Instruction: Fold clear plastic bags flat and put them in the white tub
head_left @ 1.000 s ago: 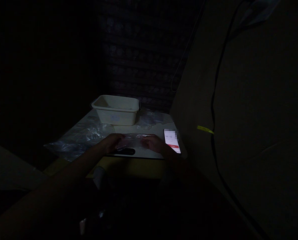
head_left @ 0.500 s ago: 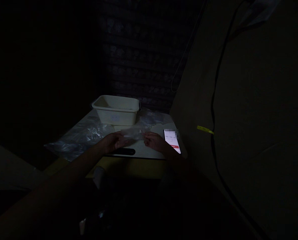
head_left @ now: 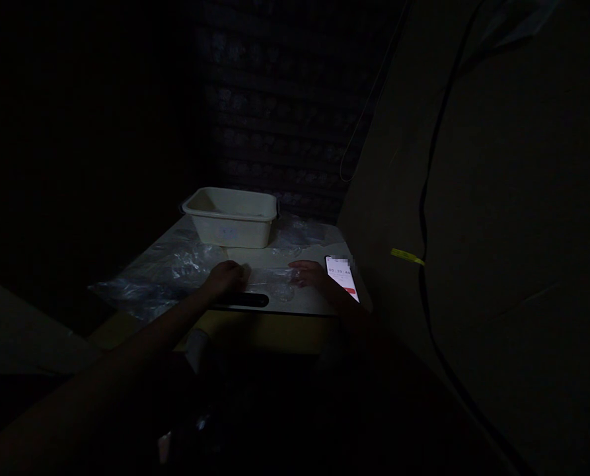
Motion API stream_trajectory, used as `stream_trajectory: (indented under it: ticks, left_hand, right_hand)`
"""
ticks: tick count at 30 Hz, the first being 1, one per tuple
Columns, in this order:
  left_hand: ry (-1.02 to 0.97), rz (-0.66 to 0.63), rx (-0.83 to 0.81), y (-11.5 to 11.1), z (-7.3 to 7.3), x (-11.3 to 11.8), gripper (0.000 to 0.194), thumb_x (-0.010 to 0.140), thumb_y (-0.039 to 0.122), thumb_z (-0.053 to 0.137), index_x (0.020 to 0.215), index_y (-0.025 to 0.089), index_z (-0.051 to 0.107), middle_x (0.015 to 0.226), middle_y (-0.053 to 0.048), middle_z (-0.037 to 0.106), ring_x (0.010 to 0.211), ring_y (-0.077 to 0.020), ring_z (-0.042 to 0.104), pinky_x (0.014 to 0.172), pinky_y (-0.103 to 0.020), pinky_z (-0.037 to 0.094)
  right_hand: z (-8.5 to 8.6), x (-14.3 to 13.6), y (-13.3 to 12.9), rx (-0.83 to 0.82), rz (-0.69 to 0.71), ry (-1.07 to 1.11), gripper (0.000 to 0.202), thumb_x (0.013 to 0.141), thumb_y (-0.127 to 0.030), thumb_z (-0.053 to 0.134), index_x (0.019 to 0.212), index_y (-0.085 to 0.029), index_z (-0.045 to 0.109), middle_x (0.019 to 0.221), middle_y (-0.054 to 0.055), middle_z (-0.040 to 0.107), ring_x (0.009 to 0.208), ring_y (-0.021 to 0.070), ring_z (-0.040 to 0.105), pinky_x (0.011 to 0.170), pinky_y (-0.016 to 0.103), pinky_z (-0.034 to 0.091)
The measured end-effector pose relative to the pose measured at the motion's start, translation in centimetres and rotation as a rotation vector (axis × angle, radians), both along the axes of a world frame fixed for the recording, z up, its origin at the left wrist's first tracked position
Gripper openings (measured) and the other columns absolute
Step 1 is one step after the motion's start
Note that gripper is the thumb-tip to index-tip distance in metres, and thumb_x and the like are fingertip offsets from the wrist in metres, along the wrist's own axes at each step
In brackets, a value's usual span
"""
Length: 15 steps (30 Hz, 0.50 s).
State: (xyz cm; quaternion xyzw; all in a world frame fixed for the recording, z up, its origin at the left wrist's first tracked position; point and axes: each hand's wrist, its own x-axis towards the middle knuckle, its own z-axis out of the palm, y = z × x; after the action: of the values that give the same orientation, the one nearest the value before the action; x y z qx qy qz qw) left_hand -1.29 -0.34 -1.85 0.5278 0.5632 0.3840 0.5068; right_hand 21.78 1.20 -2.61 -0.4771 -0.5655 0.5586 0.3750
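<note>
A small clear plastic bag [head_left: 271, 276] is stretched low over the white board [head_left: 235, 253]. My left hand [head_left: 226, 276] is closed on the bag's left end, its fingertips partly hidden. At the other end, my right hand [head_left: 309, 274] has its fingers bent around the plastic; the dim light blurs the exact grip. Just below the bag, a clear, crinkled, rounded piece of plastic [head_left: 281, 292] lies on the board. Its kind is too dark to make out.
Behind my hands stands a cream plastic tub [head_left: 232, 231]. Large clear plastic sheeting [head_left: 176, 264] spreads at left, with more crumpled plastic [head_left: 299, 233] behind. A lit phone [head_left: 341, 277] showing a timer lies at right. A black cable [head_left: 422, 218] hangs along the right-hand wall.
The bag has come down nearer the board and is drawn out wider. My right hand has shifted slightly right, my left slightly left. The rounded clear plastic now shows below the bag.
</note>
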Motion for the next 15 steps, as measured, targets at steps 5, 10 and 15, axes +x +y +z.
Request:
stream_trajectory:
  ticks: [5, 10, 15]
  left_hand:
    - [0.661, -0.145, 0.404, -0.6, 0.1, 0.8, 0.041, 0.070, 0.032, 0.036, 0.103, 0.011, 0.047, 0.108, -0.012, 0.049, 0.099, -0.0213, 0.045, 0.082, -0.031, 0.034]
    - [1.095, -0.412, 0.548, -0.7, -0.9, 1.8, 0.048, 0.079, 0.031, 0.018, 0.123, 0.012, 0.022, 0.128, -0.011, 0.025, 0.116, -0.0190, 0.022, 0.090, -0.038, 0.022]
    - [1.255, -0.528, 0.545, -0.6, -2.0, 1.6, 0.046, 0.080, 0.031, 0.015, 0.123, 0.015, 0.022, 0.129, -0.012, 0.021, 0.118, -0.0208, 0.017, 0.086, -0.051, 0.014]
  right_hand:
    - [0.4, 0.7, 0.2, 0.370, 0.018, -0.483, 0.023, 0.058, -0.006, 0.043, 0.070, -0.016, 0.060, 0.071, 0.001, 0.061, 0.069, 0.0132, 0.055, 0.065, 0.027, 0.043]
    - [1.0, -2.3, -1.6, 0.640, -0.152, -0.800, 0.032, 0.068, -0.010, 0.037, 0.093, -0.010, 0.056, 0.097, 0.009, 0.056, 0.091, 0.0150, 0.049, 0.082, 0.026, 0.036]
    - [0.6, -6.7, -3.3, 0.820, 0.021, -0.962, 0.045, 0.080, -0.031, 0.023, 0.113, -0.005, 0.039, 0.118, 0.014, 0.040, 0.111, 0.0184, 0.031, 0.092, 0.032, 0.023]
